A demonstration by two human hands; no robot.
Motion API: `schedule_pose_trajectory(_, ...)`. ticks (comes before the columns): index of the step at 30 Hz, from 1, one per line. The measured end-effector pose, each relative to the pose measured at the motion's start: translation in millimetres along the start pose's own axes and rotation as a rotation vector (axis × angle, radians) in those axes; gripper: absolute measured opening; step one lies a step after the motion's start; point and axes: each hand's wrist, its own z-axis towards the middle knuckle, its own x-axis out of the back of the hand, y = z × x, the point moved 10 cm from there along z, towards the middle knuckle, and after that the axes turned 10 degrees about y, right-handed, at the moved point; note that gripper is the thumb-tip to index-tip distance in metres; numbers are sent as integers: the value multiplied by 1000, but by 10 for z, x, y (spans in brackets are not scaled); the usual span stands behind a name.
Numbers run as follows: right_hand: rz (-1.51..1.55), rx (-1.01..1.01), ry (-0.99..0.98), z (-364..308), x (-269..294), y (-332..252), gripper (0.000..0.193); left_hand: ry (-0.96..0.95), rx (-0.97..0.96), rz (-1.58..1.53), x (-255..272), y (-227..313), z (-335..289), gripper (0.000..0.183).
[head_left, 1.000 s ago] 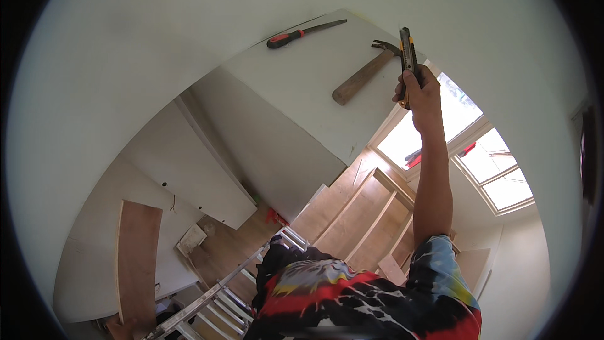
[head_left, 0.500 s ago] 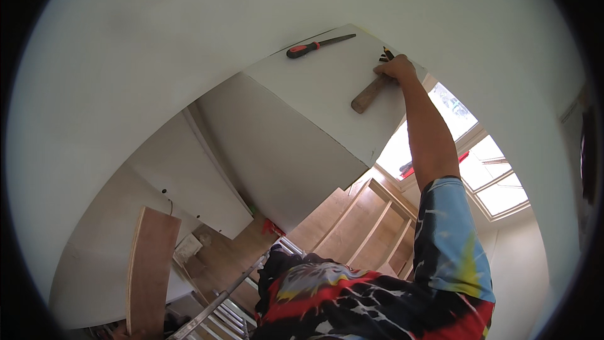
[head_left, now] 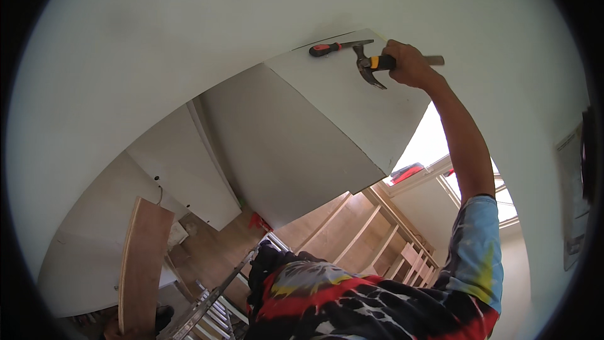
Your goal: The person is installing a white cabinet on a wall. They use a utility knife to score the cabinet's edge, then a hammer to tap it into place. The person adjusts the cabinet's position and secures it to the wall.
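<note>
My right hand (head_left: 410, 64) grips a claw hammer (head_left: 367, 68) close to its head. The hammer's dark head and curved claw point left, with a yellow and black collar beside my fingers and the wooden handle end sticking out to the right. A file (head_left: 326, 49) with a red and black handle lies on the pale cabinet top (head_left: 327, 94). Its tapered tip reaches just behind the hammer head. My left hand and arm do not show.
A ceiling (head_left: 189, 31) is close over the cabinet top. Below are a metal ladder (head_left: 211, 307), a wooden frame (head_left: 362, 233) and an upright wooden board (head_left: 146, 258). White cabinet doors (head_left: 189, 170) stand at left, windows at right. Shapes by the board's foot are unclear.
The hammer is lifted off the cabinet top in my right hand and turned, so its head now points left. My right hand has moved right. The whole view has shifted slightly.
</note>
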Motion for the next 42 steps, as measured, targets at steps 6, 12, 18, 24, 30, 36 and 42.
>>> schedule_pose_trajectory(6, 2, 227, 16, 554, -831, -433, 55, 12, -116, 27, -31, 457, 198, 41)
schedule_pose_trajectory(12, 67, -10, -157, 909, -1389, -355, 26, 10, -267, 65, -249, 991, 385, 41)
schedule_pose_trajectory(18, 141, -244, 108, 973, -995, -375, 19, -1, -502, 82, -731, 1935, 557, 41)
schedule_pose_trajectory(24, 178, -266, 122, 880, -845, -311, 19, -13, -506, 135, -1005, 2145, 596, 41)
schedule_pose_trajectory(30, 185, -261, 97, 560, -841, -601, 20, -1, -291, 191, -365, 876, 505, 41)
schedule_pose_trajectory(36, -14, 41, 124, 441, -658, -907, 16, 13, -216, 58, 101, -204, 288, 41)
schedule_pose_trajectory(42, 21, 77, 80, 375, -573, -1293, 21, -103, -224, 37, 4, -80, 108, 47)
